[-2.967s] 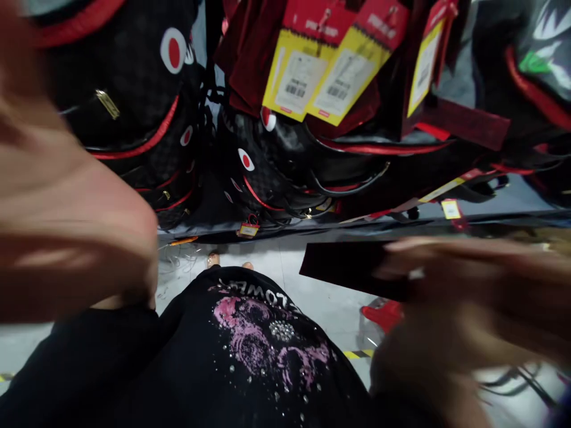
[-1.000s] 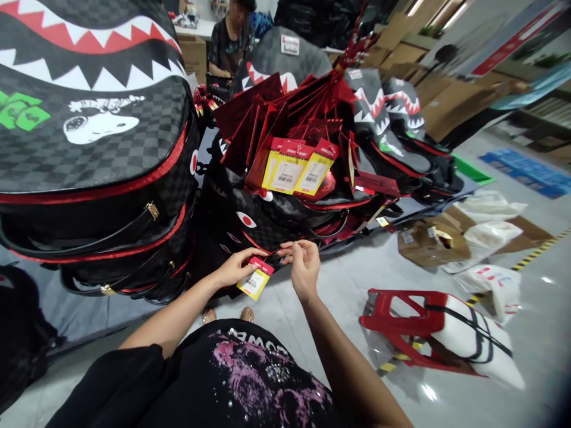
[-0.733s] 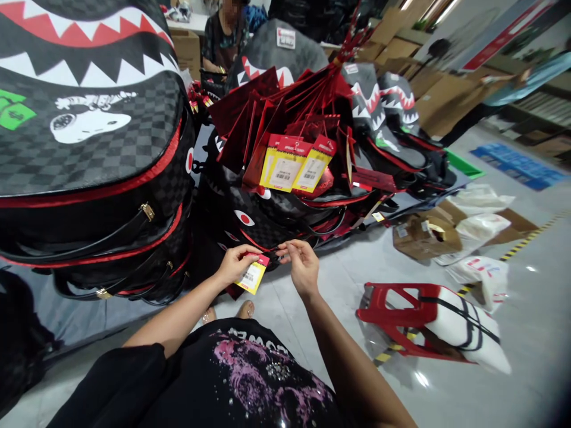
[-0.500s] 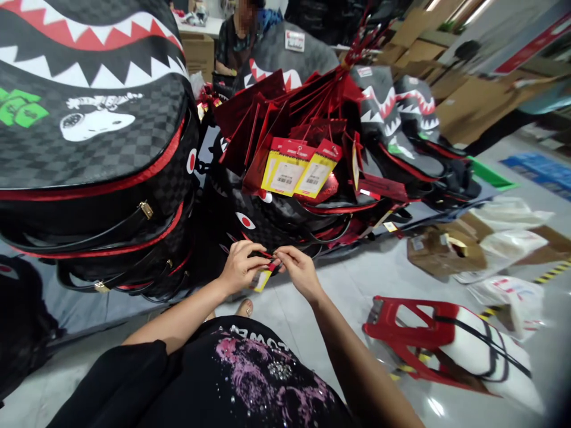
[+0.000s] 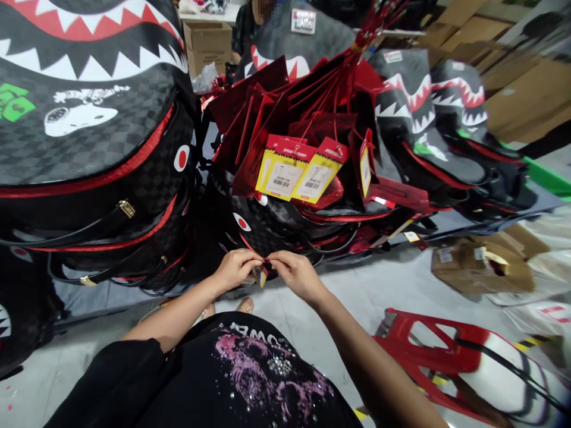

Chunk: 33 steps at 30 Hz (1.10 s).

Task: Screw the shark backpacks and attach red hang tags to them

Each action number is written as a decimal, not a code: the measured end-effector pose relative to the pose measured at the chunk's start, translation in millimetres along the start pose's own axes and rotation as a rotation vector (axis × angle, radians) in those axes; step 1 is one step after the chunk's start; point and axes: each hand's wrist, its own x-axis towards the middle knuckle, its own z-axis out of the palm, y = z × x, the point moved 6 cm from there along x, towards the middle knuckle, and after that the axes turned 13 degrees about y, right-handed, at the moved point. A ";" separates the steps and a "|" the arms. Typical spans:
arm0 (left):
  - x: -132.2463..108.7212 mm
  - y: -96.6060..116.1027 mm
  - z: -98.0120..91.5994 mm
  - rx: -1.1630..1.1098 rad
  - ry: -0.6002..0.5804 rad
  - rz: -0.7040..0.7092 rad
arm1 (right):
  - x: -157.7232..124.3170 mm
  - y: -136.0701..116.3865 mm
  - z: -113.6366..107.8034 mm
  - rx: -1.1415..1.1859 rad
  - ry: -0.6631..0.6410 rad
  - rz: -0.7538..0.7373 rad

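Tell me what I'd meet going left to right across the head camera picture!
Big checkered shark-mouth backpack → left hand's grip → little yellow tag → right hand's grip → brown cardboard box on the floor.

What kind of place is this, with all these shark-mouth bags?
Probably a bag workshop or packing area, judging by the stacked, matching bags, the barcode tags hanging in a bunch, and the cardboard box on the floor.
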 end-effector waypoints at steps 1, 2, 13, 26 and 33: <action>-0.2 0.9 -0.4 0.022 -0.003 0.022 | -0.6 -1.7 1.0 -0.079 -0.017 -0.060; -0.3 1.4 -0.3 0.039 -0.010 0.034 | -1.3 -2.9 2.2 -0.147 -0.034 -0.104; -0.3 4.3 3.7 0.197 -0.079 0.057 | -0.6 -14.2 11.6 -0.547 -0.254 -0.104; 13.1 12.7 3.6 0.632 -0.264 0.061 | 5.2 -31.0 20.6 -0.683 -0.341 -0.155; 4.1 8.1 8.1 0.626 -0.213 0.077 | 3.1 -32.8 25.9 -0.653 -0.279 -0.177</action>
